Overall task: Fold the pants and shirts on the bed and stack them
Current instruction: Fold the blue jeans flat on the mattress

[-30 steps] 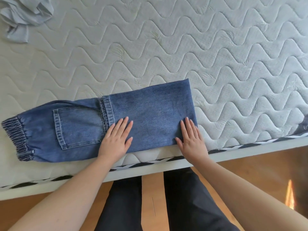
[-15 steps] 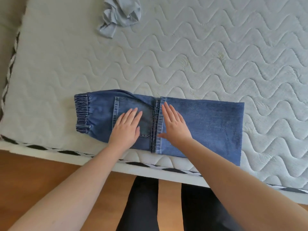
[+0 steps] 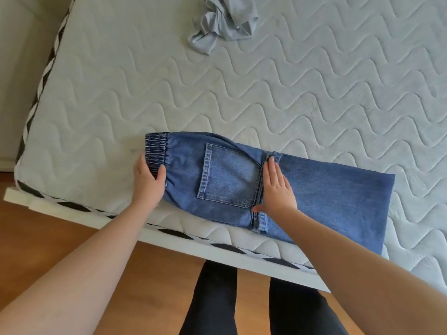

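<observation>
Blue denim pants (image 3: 326,197) lie folded lengthwise near the front edge of the mattress (image 3: 217,93), elastic waistband at the left, back pocket facing up. My left hand (image 3: 148,183) grips the waistband end, thumb on top and fingers under the cloth. Flat on the denim, my right hand (image 3: 277,189) presses with straight fingers beside the folded hem seam, right of the pocket. A crumpled light grey shirt (image 3: 223,20) sits at the far top of the bed.
The quilted mattress has a black-and-white striped border (image 3: 43,76) and rests on a white frame (image 3: 181,245). Wooden floor (image 3: 48,238) lies in front, with my dark-trousered legs (image 3: 212,298) close to the bed edge.
My left hand slid from the pocket to the waistband end and took hold of it. My right hand stays pressed by the seam. The view shifted left.
</observation>
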A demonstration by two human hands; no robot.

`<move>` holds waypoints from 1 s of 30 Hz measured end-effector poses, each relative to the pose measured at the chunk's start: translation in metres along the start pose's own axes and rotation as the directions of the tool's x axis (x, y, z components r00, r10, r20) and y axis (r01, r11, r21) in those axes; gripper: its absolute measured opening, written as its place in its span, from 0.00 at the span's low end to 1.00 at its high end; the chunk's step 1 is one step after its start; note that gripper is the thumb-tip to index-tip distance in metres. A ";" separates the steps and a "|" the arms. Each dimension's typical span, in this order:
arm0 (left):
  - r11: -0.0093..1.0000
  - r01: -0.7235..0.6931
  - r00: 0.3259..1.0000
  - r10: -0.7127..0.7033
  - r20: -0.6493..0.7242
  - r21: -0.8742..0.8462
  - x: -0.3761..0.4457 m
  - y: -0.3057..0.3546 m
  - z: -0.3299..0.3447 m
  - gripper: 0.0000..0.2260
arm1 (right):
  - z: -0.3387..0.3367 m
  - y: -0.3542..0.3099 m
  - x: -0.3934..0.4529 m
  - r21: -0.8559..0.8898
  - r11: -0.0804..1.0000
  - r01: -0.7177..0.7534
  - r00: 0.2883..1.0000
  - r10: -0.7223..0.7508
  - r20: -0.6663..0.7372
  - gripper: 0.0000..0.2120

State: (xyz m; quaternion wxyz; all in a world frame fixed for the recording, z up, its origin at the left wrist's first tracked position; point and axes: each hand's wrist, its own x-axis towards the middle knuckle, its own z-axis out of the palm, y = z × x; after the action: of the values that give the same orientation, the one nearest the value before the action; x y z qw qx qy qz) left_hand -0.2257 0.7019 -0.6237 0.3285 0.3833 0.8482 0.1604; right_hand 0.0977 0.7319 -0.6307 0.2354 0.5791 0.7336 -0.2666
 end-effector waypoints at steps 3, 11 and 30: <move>0.970 0.180 0.984 -0.176 0.038 -0.166 0.009 0.001 -0.006 0.30 | -0.002 -0.004 0.001 -0.012 1.000 -0.029 0.999 0.029 0.019 0.68; 0.851 0.358 0.910 -0.227 0.346 -0.385 0.025 0.011 -0.031 0.13 | -0.001 -0.008 0.002 -0.016 0.998 -0.054 0.998 0.054 0.009 0.69; 0.898 -0.349 0.696 0.439 0.568 -0.267 -0.119 0.212 -0.069 0.35 | 0.007 0.020 0.009 0.174 0.975 0.140 0.988 -0.125 -0.096 0.68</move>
State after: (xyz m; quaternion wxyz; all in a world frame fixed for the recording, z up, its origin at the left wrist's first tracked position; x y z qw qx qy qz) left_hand -0.0985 0.7496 -0.4101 0.5696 0.5636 0.5786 0.1519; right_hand 0.1157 0.7374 -0.6446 0.1326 0.5586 0.7528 -0.3221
